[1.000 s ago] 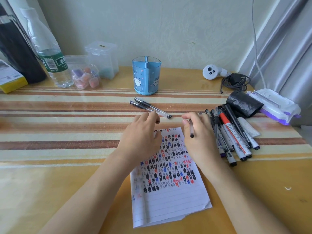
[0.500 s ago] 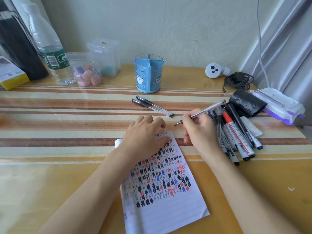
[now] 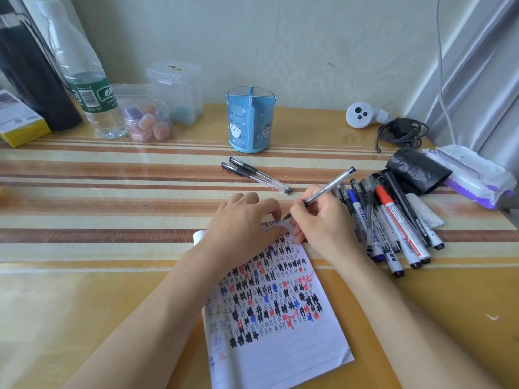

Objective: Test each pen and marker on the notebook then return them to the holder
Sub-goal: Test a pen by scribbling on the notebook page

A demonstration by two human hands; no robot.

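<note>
Seemingly "WHITEBOARD" on blue marker [image 3: 361, 217]

This looks like a home desk in a lived-in room. A yellow wooden surface [image 3: 84, 299] stands against a pale patterned wall [image 3: 280, 37] beside a silvery-grey curtain [image 3: 477, 80]. On it stand a clear plastic water bottle [image 3: 87, 88], a white pack of wet wipes [image 3: 471, 175], a coiled black charger cable [image 3: 401, 131] and a blue cartoon-printed plastic pen holder [image 3: 250, 122].

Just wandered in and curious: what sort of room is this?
Probably a home desk or study corner: a striped table pushed against a wall, with a blue pen holder, a water bottle and a curtain beside it.
</note>
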